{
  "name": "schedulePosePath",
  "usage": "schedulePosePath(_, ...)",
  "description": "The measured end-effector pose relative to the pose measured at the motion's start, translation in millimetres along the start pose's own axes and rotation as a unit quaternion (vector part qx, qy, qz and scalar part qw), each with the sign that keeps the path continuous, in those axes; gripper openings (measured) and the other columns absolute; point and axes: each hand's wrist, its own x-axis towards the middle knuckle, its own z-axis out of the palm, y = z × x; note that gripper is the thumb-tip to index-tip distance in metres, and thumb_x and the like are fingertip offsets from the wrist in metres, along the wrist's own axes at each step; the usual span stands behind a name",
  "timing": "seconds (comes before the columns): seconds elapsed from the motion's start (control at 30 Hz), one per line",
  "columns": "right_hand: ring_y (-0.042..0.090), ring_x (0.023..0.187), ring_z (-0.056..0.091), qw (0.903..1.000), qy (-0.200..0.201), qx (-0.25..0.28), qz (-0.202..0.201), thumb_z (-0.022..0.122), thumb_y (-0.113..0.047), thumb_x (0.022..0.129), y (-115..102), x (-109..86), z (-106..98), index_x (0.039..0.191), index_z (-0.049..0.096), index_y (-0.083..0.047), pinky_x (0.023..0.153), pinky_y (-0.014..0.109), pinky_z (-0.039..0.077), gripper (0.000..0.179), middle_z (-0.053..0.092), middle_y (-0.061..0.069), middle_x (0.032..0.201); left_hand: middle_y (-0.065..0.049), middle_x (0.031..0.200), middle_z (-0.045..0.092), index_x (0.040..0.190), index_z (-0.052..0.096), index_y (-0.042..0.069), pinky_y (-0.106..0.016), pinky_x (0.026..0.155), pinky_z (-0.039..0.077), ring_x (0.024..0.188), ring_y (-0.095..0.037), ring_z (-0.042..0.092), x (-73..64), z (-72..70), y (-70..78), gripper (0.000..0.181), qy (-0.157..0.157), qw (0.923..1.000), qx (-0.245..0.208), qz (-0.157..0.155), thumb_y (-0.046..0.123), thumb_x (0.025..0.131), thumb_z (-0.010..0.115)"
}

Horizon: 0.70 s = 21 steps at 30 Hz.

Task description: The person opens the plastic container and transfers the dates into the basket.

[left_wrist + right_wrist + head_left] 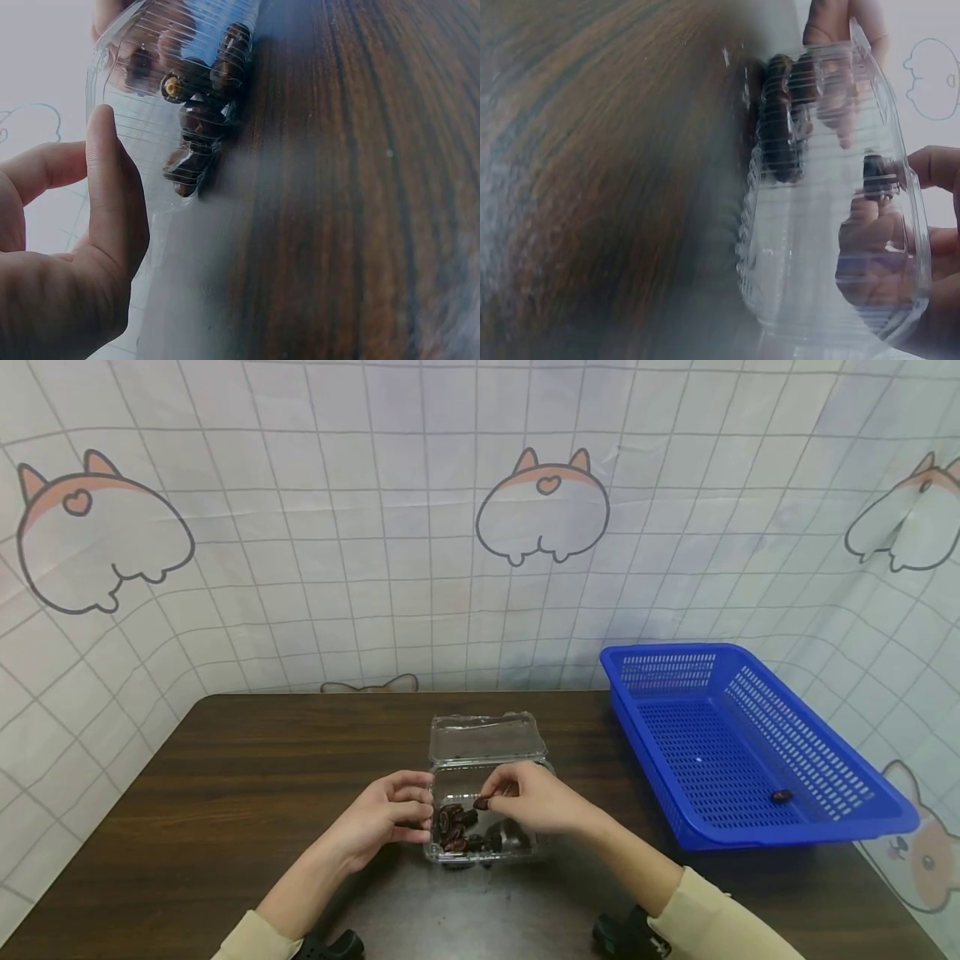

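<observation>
A clear plastic clamshell box [487, 852] lies with its lid raised, several dark brown dates [453, 827] gathered mostly in its left half. My right hand [536, 797] reaches over the box and pinches one date [481, 803] between thumb and fingers, just above the others. Through the clear wall, the right wrist view shows this pinched date [879, 177]. At the box's left side my left hand [382, 818] rests its fingers against the edge; the left wrist view has the left hand [97, 232] touching the clear rim beside the dates [199, 116].
A blue plastic basket [652, 777] with slotted walls stands at the right of the dark wooden table [300, 735]. Inside it lies a single date [782, 796]. A white checked cloth with cartoon animals [543, 510] hangs behind and at both sides.
</observation>
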Motion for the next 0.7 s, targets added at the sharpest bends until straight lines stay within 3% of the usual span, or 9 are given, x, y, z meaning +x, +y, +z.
schedulePosePath(0.17,0.021,0.086,0.063,0.9998,0.000,0.019,0.007,0.059,-0.008,0.097,1.4,-1.5,-3.6,0.105,0.071,-0.004,0.073,0.032,0.051,0.015,0.070,0.011,0.099,-0.017,0.109,0.060,0.145,0.038,-0.011,-0.035,0.076,0.062,0.085,-0.021,0.063,0.1,-0.2,-0.6,0.056,-0.003,1.0000,0.002,0.002,-0.001,0.096,0.063)
schedulePosePath(0.4,0.021,0.085,0.059,0.9984,-0.006,0.056,0.009,0.057,-0.008,0.099,-0.4,-6.2,-13.7,0.119,0.070,-0.002,0.066,0.030,0.049,0.024,0.070,0.007,0.107,-0.015,0.107,0.060,0.145,0.037,-0.011,-0.035,0.077,0.062,0.085,-0.021,0.063,-0.4,0.1,-0.6,0.056,-0.005,1.0000,0.004,0.003,0.000,0.097,0.063)
schedulePosePath(0.5,0.020,0.095,0.063,0.9977,-0.019,0.065,0.000,0.057,-0.010,0.101,0.3,-8.3,-18.6,0.124,0.070,-0.002,0.075,0.031,0.054,0.027,0.070,0.004,0.113,-0.014,0.107,0.060,0.146,0.037,-0.011,-0.036,0.077,0.062,0.085,-0.021,0.063,-1.0,0.4,0.0,0.056,-0.005,1.0000,0.007,0.002,0.000,0.097,0.063)
schedulePosePath(0.63,0.029,0.111,0.064,0.9969,-0.035,0.069,-0.011,0.057,-0.007,0.101,0.3,-10.4,-22.7,0.122,0.071,-0.001,0.093,0.036,0.054,0.026,0.071,0.004,0.116,-0.015,0.108,0.060,0.145,0.037,-0.011,-0.036,0.078,0.062,0.085,-0.021,0.063,-1.2,0.4,0.7,0.056,-0.006,0.9999,0.008,0.001,0.000,0.097,0.063)
schedulePosePath(0.7,0.032,0.109,0.064,0.9972,-0.036,0.064,-0.013,0.057,-0.005,0.099,0.6,-11.0,-23.8,0.120,0.072,-0.001,0.091,0.037,0.054,0.025,0.071,0.005,0.113,-0.015,0.107,0.060,0.145,0.038,-0.011,-0.036,0.077,0.062,0.085,-0.021,0.063,-0.9,0.5,0.6,0.055,-0.005,1.0000,0.007,0.001,0.000,0.097,0.063)
